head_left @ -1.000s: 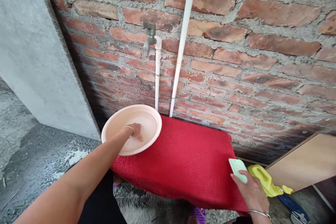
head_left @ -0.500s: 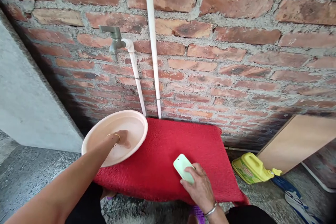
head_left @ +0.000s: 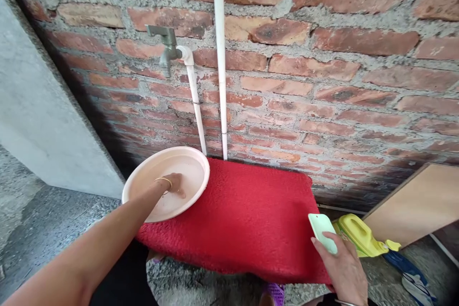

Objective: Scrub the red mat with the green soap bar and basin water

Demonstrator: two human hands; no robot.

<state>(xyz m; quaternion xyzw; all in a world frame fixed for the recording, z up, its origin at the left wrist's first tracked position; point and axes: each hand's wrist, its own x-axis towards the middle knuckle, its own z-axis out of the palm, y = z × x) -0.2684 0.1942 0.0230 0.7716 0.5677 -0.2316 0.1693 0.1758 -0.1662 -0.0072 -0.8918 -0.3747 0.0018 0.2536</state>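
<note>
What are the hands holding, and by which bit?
The right hand holds the green thing by the end away from its small hole. The left hand is in the basin; whether it holds anything cannot be told.

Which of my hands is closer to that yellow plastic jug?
Right. Your right hand, holding a flat mint-green object, is just left of the yellow plastic jug; your left hand is much farther left, inside the round peach plastic basin.

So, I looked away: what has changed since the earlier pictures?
The right hand moved the pale green block leftward to the middle of the red cloth, then back to its right end, held throughout. The left hand stayed in the pale basin.
</note>
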